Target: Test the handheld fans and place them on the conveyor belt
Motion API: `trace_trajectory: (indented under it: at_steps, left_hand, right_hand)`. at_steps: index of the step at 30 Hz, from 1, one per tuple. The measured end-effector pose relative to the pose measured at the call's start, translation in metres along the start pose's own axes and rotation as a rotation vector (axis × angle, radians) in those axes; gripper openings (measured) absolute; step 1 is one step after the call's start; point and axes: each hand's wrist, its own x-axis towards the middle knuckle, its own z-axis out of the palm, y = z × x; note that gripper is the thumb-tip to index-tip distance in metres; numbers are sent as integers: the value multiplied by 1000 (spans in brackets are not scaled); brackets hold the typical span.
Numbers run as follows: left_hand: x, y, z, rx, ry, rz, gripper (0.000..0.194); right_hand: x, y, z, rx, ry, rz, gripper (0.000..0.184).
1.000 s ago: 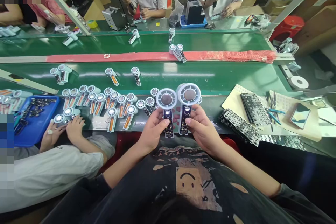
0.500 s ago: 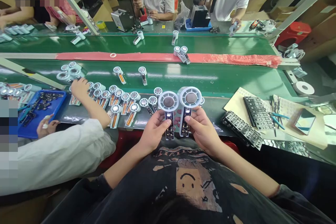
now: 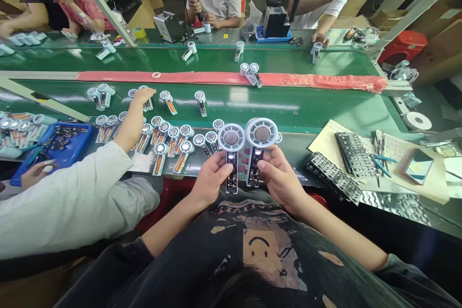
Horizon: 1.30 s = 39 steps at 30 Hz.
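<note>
Two handheld fan bodies are held upright side by side above the near bench edge. My left hand (image 3: 212, 177) is closed round the handle of the left fan body (image 3: 231, 137), thumb on its dark circuit board. The right fan body (image 3: 262, 133) is gripped by my right hand (image 3: 280, 175), its thumb also lying on the board. Both have round light-blue heads with a spoked ring and a grey-brown disc in the centre. My fingers behind the handles are partly hidden. Just left of my left hand, several more fan bodies (image 3: 211, 138) lie on the bench.
Stacked circuit board panels (image 3: 332, 177) and blue-handled pliers (image 3: 383, 166) lie to the right, near a phone (image 3: 418, 167). A green conveyor (image 3: 252, 106) carries fan bodies beyond my hands. At left, a co-worker's hand (image 3: 139, 101) reaches over the bench near a blue tray (image 3: 77, 154).
My hands and both fan bodies stay nearly still. The co-worker's arm at left has moved right along the belt. Across the line, a person's hand has set a fan body on the far belt.
</note>
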Motion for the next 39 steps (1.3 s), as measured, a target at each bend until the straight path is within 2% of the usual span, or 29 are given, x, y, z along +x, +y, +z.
trace_trajectory:
  at_steps: [11, 18, 28, 33, 39]
  left_hand:
    - [2, 4, 0, 34, 41, -31, 45]
    - [3, 2, -3, 123, 145, -29, 43]
    - [7, 3, 0, 113, 138, -23, 45]
    - [6, 5, 1, 96, 97, -56, 50]
    - [9, 2, 1, 68, 55, -45, 48]
  right_hand:
    - [2, 0, -1, -40, 30, 14, 51]
    - [7, 2, -2, -80, 65, 18, 46]
    - [9, 0, -3, -92, 59, 32, 49]
    - [8, -1, -4, -76, 24, 47, 58]
    - [7, -1, -5, -70, 31, 50, 57]
